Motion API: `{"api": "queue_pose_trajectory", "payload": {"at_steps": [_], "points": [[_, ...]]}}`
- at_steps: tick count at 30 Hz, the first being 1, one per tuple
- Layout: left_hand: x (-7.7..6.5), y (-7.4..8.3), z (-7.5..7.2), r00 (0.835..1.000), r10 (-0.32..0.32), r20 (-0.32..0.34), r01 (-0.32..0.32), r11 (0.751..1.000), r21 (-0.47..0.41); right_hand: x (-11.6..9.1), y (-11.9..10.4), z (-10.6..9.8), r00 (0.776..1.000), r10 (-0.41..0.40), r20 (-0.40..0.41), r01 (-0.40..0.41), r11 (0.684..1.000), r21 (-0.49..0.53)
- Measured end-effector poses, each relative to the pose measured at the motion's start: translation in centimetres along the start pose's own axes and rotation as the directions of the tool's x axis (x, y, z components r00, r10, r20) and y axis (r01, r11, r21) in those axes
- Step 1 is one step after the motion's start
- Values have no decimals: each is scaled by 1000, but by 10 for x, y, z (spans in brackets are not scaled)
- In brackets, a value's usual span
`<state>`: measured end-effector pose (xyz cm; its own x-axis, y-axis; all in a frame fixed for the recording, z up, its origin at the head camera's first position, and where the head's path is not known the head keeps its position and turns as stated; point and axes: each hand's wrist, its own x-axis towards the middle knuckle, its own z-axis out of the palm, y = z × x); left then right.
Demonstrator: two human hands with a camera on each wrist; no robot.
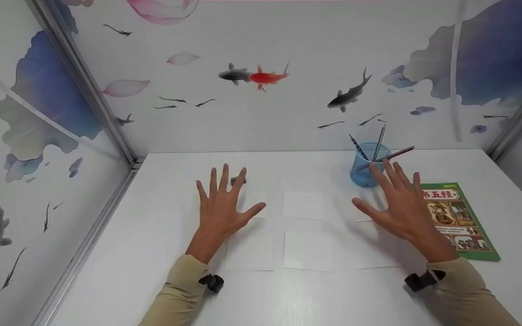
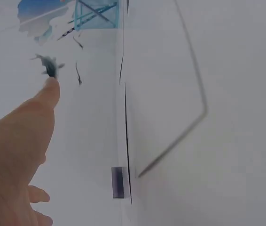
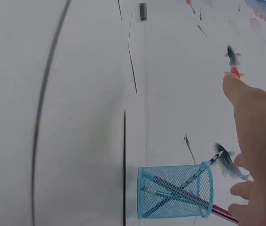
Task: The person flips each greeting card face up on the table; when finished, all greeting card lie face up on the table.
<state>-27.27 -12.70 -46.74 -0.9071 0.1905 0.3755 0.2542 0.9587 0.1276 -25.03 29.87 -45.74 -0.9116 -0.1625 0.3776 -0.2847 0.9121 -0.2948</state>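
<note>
My left hand [image 1: 219, 213] is held over the left part of the table with its fingers spread and nothing in its grasp. Behind its fingertips lies a small dark block [image 2: 118, 182], partly covered by a finger in the head view. Fingers also apart, my right hand [image 1: 399, 210] hovers above the right side, between a blue mesh pen cup [image 3: 175, 193] and a green-edged book [image 1: 469, 231], hiding part of each. Several thin white square sheets [image 1: 308, 253] lie in rows on the table between and below the hands.
Three pencils or pens [image 1: 380, 142] lean out of the cup. The white table [image 1: 252, 299] ends at a back wall [image 1: 261, 122] printed with fish and petals. A side panel [image 1: 12, 167] with a metal frame stands on the left.
</note>
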Motion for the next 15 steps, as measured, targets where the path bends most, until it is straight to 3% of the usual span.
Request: {"api": "queue_pose_trajectory", "payload": {"at_steps": [3, 6, 12, 15], "points": [[-2, 20, 0, 996, 78, -36, -80, 995, -63, -5, 3, -5, 999, -48, 19, 45, 988, 147], [-4, 44, 0, 985, 167, -31, -170, 973, -154, -12, 8, -8, 992, -100, 76, 75, 958, 278], [-10, 100, 4, 947, 304, 101, -265, 920, -290, -21, 19, -4, 958, -185, 220, 107, 939, 327], [-13, 129, 10, 911, 367, 187, -304, 906, -295, -21, 21, -3, 929, -186, 320, 73, 939, 336]]}}
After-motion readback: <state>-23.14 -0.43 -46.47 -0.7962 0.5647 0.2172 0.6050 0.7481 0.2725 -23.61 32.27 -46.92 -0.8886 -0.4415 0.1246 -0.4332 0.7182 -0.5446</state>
